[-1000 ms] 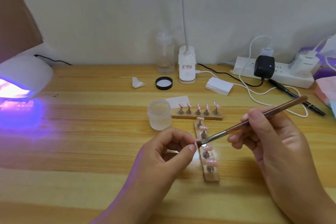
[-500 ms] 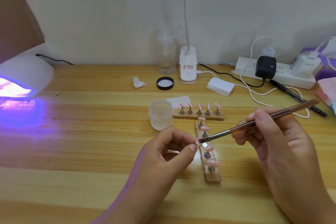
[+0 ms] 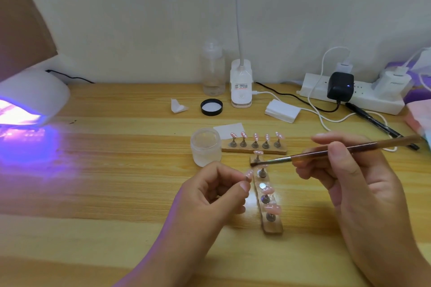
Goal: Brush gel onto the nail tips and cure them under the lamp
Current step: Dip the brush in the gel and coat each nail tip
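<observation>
My left hand [image 3: 210, 196] pinches a small pink nail tip [image 3: 248, 173] on its stand between thumb and fingers, just left of a wooden holder strip [image 3: 272, 228]. That strip runs toward me and carries several pink tips. My right hand [image 3: 345, 184] grips a brown gel brush [image 3: 326, 152] like a pen. Its bristle end hovers a little above and right of the pinched tip, apart from it. A second wooden strip [image 3: 254, 148] with several tips lies crosswise behind. An open frosted gel jar [image 3: 205, 145] stands left of it. The white curing lamp [image 3: 30, 98] glows violet at far left.
Along the back of the wooden desk [image 3: 116, 182] stand a clear bottle [image 3: 213, 70], a white desk-lamp base [image 3: 241, 84], a black jar lid [image 3: 211, 106], a white pad stack [image 3: 282, 110] and a power strip [image 3: 354, 93] with chargers and cables. A black pen [image 3: 377, 123] lies at right.
The brush tip has lifted off the pinched nail tip and drawn back up and to the right. My left hand stays put with the tip.
</observation>
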`<state>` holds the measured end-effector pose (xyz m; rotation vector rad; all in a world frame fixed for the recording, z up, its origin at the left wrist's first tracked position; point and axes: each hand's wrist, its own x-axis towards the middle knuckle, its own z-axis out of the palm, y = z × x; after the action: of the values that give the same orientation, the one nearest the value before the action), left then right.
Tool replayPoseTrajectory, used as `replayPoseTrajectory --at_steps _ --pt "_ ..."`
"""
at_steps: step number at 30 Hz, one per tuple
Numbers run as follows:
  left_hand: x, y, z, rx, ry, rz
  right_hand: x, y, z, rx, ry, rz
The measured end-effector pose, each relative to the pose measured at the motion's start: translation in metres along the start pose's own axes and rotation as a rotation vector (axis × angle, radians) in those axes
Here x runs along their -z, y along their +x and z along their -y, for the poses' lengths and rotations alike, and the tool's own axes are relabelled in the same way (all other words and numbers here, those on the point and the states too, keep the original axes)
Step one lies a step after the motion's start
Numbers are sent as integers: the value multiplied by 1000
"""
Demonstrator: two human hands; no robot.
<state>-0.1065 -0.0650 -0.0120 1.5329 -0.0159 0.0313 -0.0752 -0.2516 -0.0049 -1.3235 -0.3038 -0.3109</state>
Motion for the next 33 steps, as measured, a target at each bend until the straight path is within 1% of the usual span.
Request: replayPoseTrajectory --at_steps 4,8,15,18,22,24,28,30,33 --pt "-2 1 -2 27 -82 -18 5 2 -3 -18 60 11" --pt "-3 1 -2 26 -100 -18 8 1 -5 -29 75 39" --pt "1 1 1 6 -22 -9 7 0 -3 -47 42 75" --pt "1 1 2 0 -9 -14 6 2 -5 -66 23 46" --pt "1 2 3 7 12 -17 9 8 -8 -93 58 -62" --pt "0 2 3 9 23 -23 10 9 -8 -94 71 -79" --pt "-1 2 2 2 19 -24 9 6 -6 -46 102 6" --pt "-1 2 1 -10 23 -21 8 4 -4 -11 69 64" --pt "-1 2 0 -37 40 -13 6 1 -2 -7 9 71"
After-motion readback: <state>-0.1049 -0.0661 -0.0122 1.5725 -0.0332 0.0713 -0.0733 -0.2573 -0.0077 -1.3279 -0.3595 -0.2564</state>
